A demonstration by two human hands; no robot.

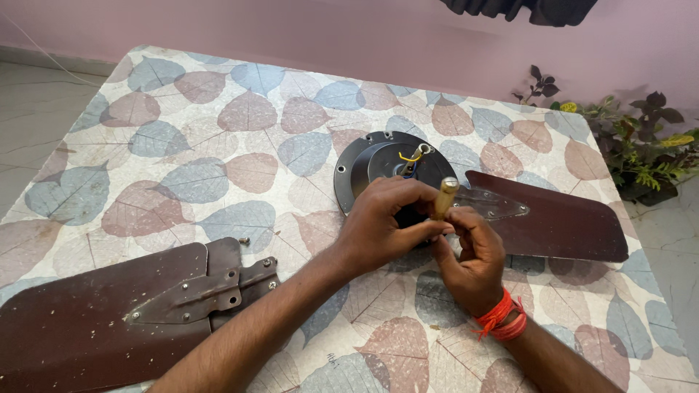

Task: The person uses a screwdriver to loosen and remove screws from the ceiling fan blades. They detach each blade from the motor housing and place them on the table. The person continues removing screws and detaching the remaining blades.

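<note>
A: What do I hold?

B: "My right hand (472,255) grips the yellow-handled screwdriver (443,198), handle up and leaning slightly, its tip hidden behind my fingers. My left hand (384,222) closes over the same spot, fingertips touching the tool, resting on the black fan motor housing (368,164)."

A: Where does that lie?

B: "On the leaf-patterned table (218,124), right of its centre. A yellow wire and short rod (413,155) stand up from the housing's middle. One brown fan blade (561,222) runs from the housing toward the right edge. Two detached blades (95,313) lie stacked at the near left corner, a loose screw (244,240) just beside them. Potted plants (641,153) stand beyond the far right corner."
</note>
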